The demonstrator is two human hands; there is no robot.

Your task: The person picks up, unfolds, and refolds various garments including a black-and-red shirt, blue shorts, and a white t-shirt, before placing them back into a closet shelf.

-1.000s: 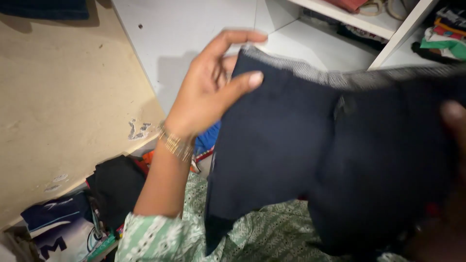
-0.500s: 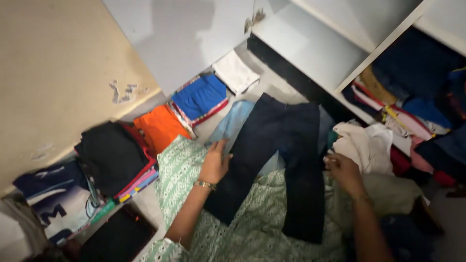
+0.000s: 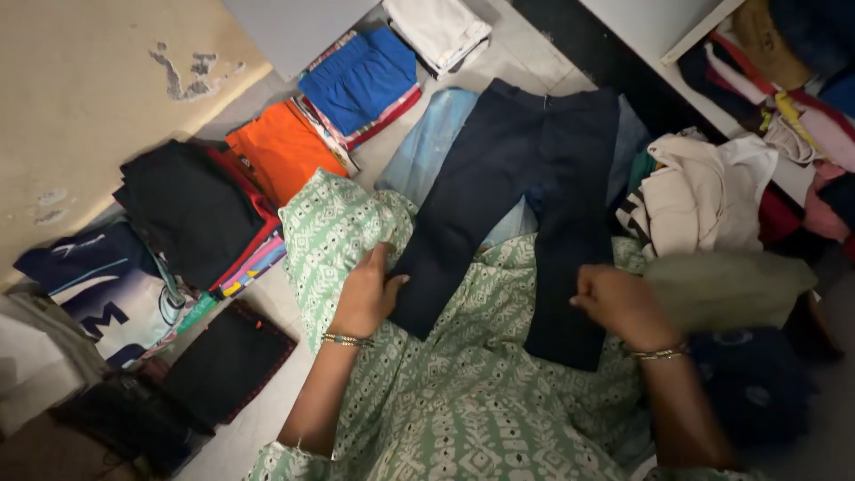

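Seen from the head camera, a pair of dark navy trousers (image 3: pixel 525 205) lies spread flat across the person's lap, waistband pointing away toward the wardrobe and both legs running back toward the body over a green and white patterned garment (image 3: pixel 445 392). The left hand (image 3: pixel 365 294) sits at the hem of the left-hand trouser leg, its fingers curled and the thumb pressed onto the cloth's edge, so it appears to pinch the hem; a thin bangle circles that wrist. The right hand (image 3: pixel 623 307) rests beside the lower end of the other trouser leg, knuckles up and fingers folded under; it touches the outer edge of the fabric, though whether it actually grips the cloth cannot be told from this angle. The trousers thus stretch away from both hands, with the hems nearest the hands and the waist farthest. Under the trousers' upper part lies a pale blue garment (image 3: pixel 427 147). To the left on the floor stand folded stacks: an orange piece (image 3: pixel 280 151), a blue piece (image 3: pixel 361 76), a white piece (image 3: pixel 436 27) and a black pile (image 3: pixel 187 209), with a navy and white printed garment (image 3: pixel 107 285) nearer the lower left. To the right lies a crumpled cream cloth (image 3: pixel 699 191) and, just beyond the right hand, an olive piece (image 3: pixel 730 289); a shelf (image 3: pixel 659 31) holds mixed coloured clothing.
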